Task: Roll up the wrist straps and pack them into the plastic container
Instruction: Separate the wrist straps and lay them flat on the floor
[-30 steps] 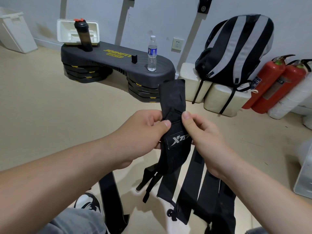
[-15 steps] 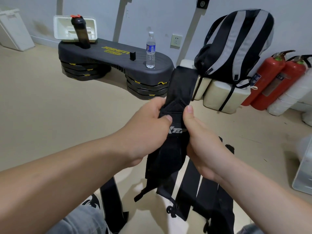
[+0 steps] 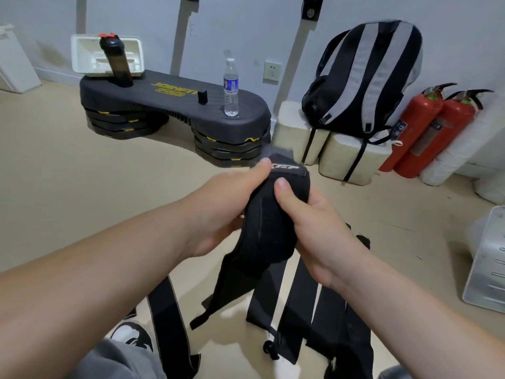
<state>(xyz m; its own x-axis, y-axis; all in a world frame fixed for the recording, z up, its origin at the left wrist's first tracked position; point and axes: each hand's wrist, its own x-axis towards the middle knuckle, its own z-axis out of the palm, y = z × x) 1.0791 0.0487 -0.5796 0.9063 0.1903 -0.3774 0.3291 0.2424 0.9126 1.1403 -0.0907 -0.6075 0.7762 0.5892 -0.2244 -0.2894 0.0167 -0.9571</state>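
Both hands (image 3: 218, 212) (image 3: 311, 222) grip the wrist strap (image 3: 269, 228) between thumbs and fingers.

Pale grey wall (image 3: 232, 23), socket (image 3: 272, 71) low on it. Beige floor (image 3: 82, 173). Black step platform (image 3: 169, 102) near wall, water bottle (image 3: 231, 88) upright on top. Striped backpack (image 3: 366, 77) on white blocks (image 3: 333, 157); two red extinguishers (image 3: 418, 124) beside.

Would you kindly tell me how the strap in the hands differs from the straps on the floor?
The held strap is bunched into a wad; the floor straps lie stretched out. Left hand and right hand grip the held strap; neither holds the floor straps. All are black.
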